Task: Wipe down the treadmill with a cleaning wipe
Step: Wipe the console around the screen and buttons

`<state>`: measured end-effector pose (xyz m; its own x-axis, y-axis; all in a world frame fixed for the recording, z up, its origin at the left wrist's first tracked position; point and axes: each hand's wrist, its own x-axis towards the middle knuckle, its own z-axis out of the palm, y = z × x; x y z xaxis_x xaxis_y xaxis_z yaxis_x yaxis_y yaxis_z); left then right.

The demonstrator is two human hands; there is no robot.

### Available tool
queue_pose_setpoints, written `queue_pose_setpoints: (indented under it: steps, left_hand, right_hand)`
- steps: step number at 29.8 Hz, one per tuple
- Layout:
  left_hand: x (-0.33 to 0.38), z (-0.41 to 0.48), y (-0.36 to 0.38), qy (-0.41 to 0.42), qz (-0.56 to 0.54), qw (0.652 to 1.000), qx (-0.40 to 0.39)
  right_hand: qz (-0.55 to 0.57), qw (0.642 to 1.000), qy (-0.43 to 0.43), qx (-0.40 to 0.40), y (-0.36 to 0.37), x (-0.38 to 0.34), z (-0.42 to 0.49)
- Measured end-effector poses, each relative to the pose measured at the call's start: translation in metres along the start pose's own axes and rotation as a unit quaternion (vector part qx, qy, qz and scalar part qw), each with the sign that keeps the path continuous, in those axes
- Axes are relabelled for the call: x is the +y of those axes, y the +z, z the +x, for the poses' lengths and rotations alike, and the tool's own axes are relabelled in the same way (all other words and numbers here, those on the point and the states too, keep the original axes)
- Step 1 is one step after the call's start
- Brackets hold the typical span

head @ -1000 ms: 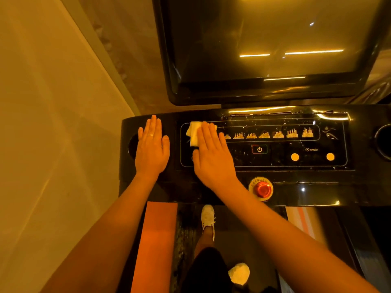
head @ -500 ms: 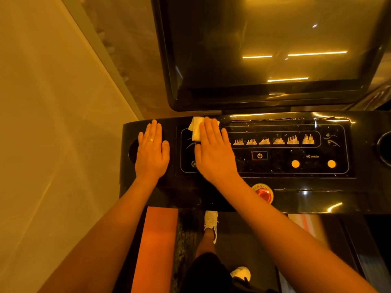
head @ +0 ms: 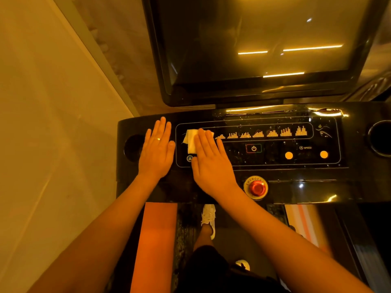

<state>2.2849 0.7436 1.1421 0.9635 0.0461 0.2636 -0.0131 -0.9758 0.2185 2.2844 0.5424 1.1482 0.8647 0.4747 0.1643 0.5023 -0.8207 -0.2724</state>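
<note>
So the right hand (head: 211,163) is flat, fingers (head: 208,142) straight, pressing the white wipe (head: 191,139) on the left end of the treadmill panel (head: 275,162). The left hand (head: 156,153) lies flat and empty beside it, by a cup holder (head: 132,148). A red emergency button (head: 257,188) sits near the right wrist. Panel's glossy black with droplets, dark screen (head: 254,49) above, tan floor (head: 53,123) left. Half the wipe's hidden under fingers.

From our right hand (head: 211,163), three o'clock is wide open: the flat control panel (head: 275,163) runs bare to the right cup holder (head: 380,137). At four o'clock the red emergency button (head: 256,188) stands proud near our wrist. Twelve o'clock, the big screen (head: 254,49) rises behind the panel's far edge. Nine o'clock is tight: our left hand (head: 156,153) lies flat just beside, with the left cup holder (head: 133,148) beyond it.
</note>
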Motion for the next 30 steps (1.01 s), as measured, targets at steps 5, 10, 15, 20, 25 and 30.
queue_pose_setpoints:
  steps: [5,10,15,20,25,30]
  left_hand:
    - [-0.001,0.000,0.001,-0.006,-0.019,1.000,0.007]
    - [-0.001,-0.002,0.002,-0.012,-0.028,0.999,0.011]
    - [0.000,-0.002,0.002,-0.013,-0.033,0.999,0.019]
    - [0.000,-0.002,0.001,-0.015,-0.040,0.999,0.024]
    - [0.000,-0.002,0.002,-0.016,-0.044,0.999,0.023]
    - [0.001,-0.002,0.001,-0.020,-0.048,0.998,0.023]
  right_hand:
    - [0.010,0.999,-0.048,-0.024,0.011,0.001,-0.047]
    - [0.004,1.000,-0.015,-0.010,0.005,0.001,-0.013]
    - [0.039,0.999,0.009,-0.006,0.006,-0.006,-0.028]
    - [0.053,0.997,-0.023,-0.043,0.010,-0.007,-0.072]
    - [0.034,0.999,-0.023,-0.025,0.002,0.004,-0.029]
    - [0.028,0.999,0.014,-0.003,-0.024,0.014,0.052]
